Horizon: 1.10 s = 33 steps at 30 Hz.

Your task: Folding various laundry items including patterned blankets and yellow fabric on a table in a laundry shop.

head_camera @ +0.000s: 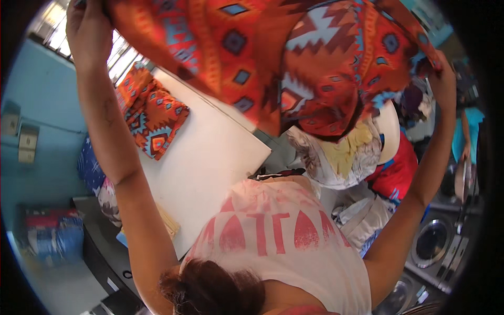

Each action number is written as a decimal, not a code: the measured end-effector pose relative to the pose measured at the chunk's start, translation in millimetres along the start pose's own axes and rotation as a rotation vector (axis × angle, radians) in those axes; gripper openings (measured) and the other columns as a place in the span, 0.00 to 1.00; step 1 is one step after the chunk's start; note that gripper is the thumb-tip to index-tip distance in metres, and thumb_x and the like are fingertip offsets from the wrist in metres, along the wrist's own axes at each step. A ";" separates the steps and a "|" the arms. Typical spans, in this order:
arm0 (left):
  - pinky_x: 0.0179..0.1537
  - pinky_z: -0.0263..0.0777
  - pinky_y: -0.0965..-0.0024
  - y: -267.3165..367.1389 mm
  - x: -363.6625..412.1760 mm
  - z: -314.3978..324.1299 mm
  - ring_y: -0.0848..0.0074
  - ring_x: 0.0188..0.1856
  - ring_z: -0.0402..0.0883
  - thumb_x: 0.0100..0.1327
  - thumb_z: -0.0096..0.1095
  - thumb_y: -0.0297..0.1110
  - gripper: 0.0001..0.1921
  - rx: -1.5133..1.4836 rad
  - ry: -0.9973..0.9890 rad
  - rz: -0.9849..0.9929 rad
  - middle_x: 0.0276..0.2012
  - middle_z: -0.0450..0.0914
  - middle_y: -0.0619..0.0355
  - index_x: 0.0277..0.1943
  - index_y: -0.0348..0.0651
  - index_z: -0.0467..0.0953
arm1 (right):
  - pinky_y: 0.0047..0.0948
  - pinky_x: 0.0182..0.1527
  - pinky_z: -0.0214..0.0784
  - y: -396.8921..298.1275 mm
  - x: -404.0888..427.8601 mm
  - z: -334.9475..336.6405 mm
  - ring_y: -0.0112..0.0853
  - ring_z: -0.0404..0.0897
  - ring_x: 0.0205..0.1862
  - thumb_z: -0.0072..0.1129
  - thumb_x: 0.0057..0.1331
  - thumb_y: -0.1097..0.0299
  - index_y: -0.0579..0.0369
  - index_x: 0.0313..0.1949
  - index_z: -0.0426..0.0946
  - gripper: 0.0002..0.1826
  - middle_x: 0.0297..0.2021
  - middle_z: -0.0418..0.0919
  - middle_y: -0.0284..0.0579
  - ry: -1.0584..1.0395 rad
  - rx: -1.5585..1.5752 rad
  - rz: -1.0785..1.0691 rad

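A large orange cloth point(252, 59) with a geometric pattern in blue, brown and red is stretched out between my raised hands. My left hand point(89, 37), at the upper left and partly cut off by the picture's edge, grips one side. At the far right my right hand point(443, 80) holds the opposite edge. The cloth sags between them, and its upper part runs out of view. Below its left side, a folded cloth in the same pattern point(159, 118) lies on a white table point(197, 161).
A pile of white and yellow laundry point(342, 153) and a red cloth point(405, 165) are to the right. Front-loading machines point(431, 242) line that side, near another person in a turquoise top point(470, 130). Blue starred fabric point(92, 163) sits at the left, and bagged textiles point(55, 236) are behind.
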<state>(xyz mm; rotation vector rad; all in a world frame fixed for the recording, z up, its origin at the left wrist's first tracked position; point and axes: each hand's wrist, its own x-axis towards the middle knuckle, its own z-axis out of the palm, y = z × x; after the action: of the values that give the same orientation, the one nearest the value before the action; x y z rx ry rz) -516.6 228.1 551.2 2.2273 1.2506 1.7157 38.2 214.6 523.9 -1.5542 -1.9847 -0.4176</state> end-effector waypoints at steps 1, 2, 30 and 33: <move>0.41 0.65 0.74 5.6 4.7 -36.9 0.74 0.40 0.73 0.59 0.49 0.36 0.14 -0.028 0.115 -0.047 0.40 0.74 0.51 0.42 0.35 0.71 | 0.21 0.42 0.61 -4.2 8.3 18.4 0.24 0.71 0.38 0.48 0.51 0.81 0.58 0.39 0.67 0.14 0.32 0.72 0.40 -0.041 0.209 0.028; 0.42 0.64 0.76 13.2 9.4 -58.2 0.77 0.40 0.73 0.60 0.48 0.35 0.14 -0.064 0.239 -0.095 0.40 0.74 0.54 0.44 0.33 0.70 | 0.17 0.43 0.59 -19.9 22.4 27.6 0.18 0.68 0.38 0.48 0.55 0.80 0.60 0.39 0.67 0.10 0.33 0.70 0.34 -0.158 0.615 0.016; 0.39 0.65 0.59 -130.0 -325.1 -330.2 0.49 0.42 0.72 0.59 0.42 0.49 0.23 1.066 0.263 -1.216 0.33 0.73 0.36 0.36 0.33 0.74 | 0.33 0.42 0.64 -507.7 84.1 477.6 0.38 0.76 0.38 0.46 0.52 0.39 0.55 0.34 0.76 0.30 0.32 0.77 0.48 -0.734 0.365 -0.417; 0.40 0.65 0.58 -137.8 -356.5 -337.4 0.51 0.41 0.72 0.58 0.43 0.49 0.24 1.063 0.308 -1.123 0.32 0.73 0.36 0.34 0.33 0.74 | 0.33 0.41 0.65 -517.4 42.0 445.5 0.39 0.76 0.38 0.48 0.52 0.43 0.56 0.38 0.74 0.28 0.32 0.77 0.48 -0.758 0.566 -0.148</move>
<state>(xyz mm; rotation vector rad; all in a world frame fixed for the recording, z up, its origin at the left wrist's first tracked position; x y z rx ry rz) -891.0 -39.2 331.3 0.8158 3.0951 0.9480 -573.5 359.6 254.1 -1.2825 -2.4640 0.7411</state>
